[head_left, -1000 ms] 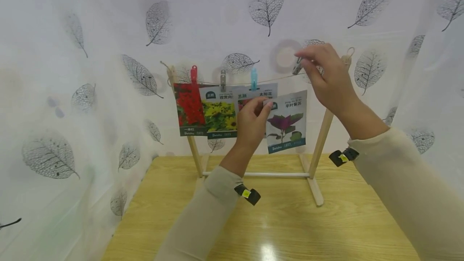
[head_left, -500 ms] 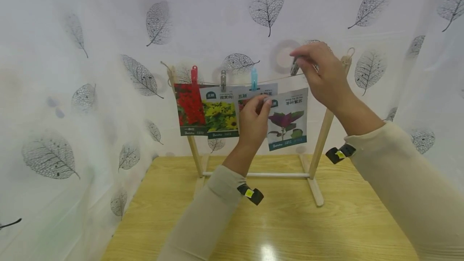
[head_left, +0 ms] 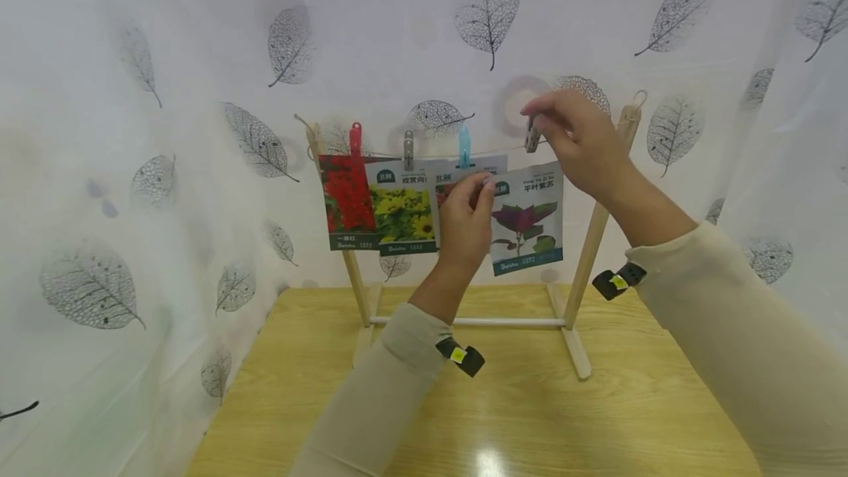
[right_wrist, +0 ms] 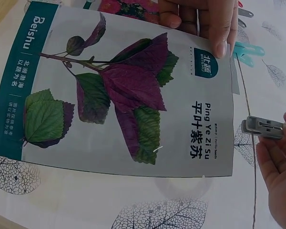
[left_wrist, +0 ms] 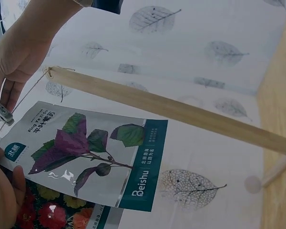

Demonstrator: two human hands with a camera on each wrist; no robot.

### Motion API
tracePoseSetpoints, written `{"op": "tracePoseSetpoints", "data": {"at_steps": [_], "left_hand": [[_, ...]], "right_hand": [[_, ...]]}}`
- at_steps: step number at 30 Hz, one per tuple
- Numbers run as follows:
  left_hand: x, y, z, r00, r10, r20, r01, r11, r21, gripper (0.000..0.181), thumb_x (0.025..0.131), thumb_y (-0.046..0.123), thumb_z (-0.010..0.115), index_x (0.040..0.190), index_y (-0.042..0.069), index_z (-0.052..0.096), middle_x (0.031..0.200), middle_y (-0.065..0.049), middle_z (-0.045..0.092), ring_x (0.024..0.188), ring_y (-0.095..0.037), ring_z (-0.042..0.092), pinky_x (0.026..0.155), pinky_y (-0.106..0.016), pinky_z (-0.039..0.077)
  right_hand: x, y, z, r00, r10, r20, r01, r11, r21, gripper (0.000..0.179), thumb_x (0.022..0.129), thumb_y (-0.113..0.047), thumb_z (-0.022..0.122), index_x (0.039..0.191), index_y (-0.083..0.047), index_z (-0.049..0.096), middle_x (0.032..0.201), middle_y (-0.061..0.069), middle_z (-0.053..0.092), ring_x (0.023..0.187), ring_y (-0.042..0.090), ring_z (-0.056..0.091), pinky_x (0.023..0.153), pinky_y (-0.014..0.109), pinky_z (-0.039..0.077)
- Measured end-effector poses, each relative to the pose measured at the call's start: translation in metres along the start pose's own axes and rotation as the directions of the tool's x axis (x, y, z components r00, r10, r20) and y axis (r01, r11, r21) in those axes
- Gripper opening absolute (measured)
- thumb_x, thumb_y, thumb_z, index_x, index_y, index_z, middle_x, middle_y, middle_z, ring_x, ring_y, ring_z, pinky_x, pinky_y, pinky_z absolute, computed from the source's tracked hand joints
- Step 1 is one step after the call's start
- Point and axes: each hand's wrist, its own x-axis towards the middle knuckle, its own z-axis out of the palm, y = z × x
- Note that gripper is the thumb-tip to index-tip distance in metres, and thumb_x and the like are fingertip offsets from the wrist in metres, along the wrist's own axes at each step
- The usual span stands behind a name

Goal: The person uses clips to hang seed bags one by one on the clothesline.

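Observation:
My left hand pinches the upper left corner of a seed packet printed with purple and green leaves. The packet hangs slightly tilted, its top edge a little below the string. Above the packet, my right hand pinches a grey clothespin between thumb and fingers. In the right wrist view the clothespin's tip overlaps the string, apart from the packet. Just left of it hangs another seed packet, clipped by a light blue clothespin and partly hidden behind my left hand.
Farther left on the string hang a red-flower packet under a red clothespin and a yellow-flower packet under a grey one. A wooden frame's right post and white crossbar stand on the wood-grain table.
My right hand has shifted left and slightly down with the clothespin, along the string. My left hand has moved the packet slightly right. The hanging packets stay put.

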Motion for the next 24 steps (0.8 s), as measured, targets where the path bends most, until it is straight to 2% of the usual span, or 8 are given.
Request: {"op": "tracePoseSetpoints", "data": {"at_steps": [4,7,16,24], "left_hand": [[0.0006,0.0007,0.0011,1.0,0.003,-0.005,-0.003,1.0,-0.002,0.028,0.107,0.026,0.052,0.126,0.011,0.065,0.111,-0.004,0.069,0.089,-0.008,0.06,0.074,-0.022,0.052],[0.0012,0.0024,0.0011,1.0,0.01,-0.011,-0.01,1.0,0.003,0.027,0.107,0.026,0.052,0.124,0.011,0.065,0.11,-0.004,0.07,0.088,-0.009,0.062,0.074,-0.022,0.053],[0.0024,0.007,0.0,1.0,0.026,-0.017,-0.026,1.0,0.001,0.026,0.107,0.024,0.052,0.123,0.01,0.066,0.109,-0.005,0.07,0.088,-0.01,0.063,0.073,-0.023,0.054],[0.0037,0.0078,-0.0011,0.999,0.028,0.014,-0.028,0.999,-0.016,0.028,0.107,0.027,0.05,0.126,0.013,0.064,0.112,-0.002,0.068,0.093,-0.012,0.064,0.078,-0.02,0.055]], "right_hand": [[-0.0006,0.003,-0.0004,1.0,-0.002,0.031,0.002,1.0,-0.006,0.027,0.106,-0.009,0.049,0.128,-0.003,0.063,0.125,0.014,0.062,0.116,0.025,0.057,0.104,0.043,0.045],[-0.0012,0.0043,-0.0003,0.999,-0.007,0.048,0.008,1.0,-0.005,0.028,0.105,-0.007,0.049,0.129,-0.004,0.063,0.127,0.015,0.063,0.119,0.028,0.057,0.105,0.049,0.046],[-0.0063,0.0024,-0.0008,0.997,0.015,0.076,-0.015,1.0,-0.006,0.026,0.105,-0.009,0.051,0.127,-0.005,0.064,0.126,0.015,0.063,0.122,0.03,0.057,0.107,0.052,0.044],[-0.0076,0.0017,0.0003,0.996,-0.02,0.082,0.021,1.0,-0.009,0.025,0.105,-0.008,0.052,0.126,-0.004,0.065,0.124,0.015,0.064,0.118,0.03,0.058,0.101,0.052,0.047]]}}
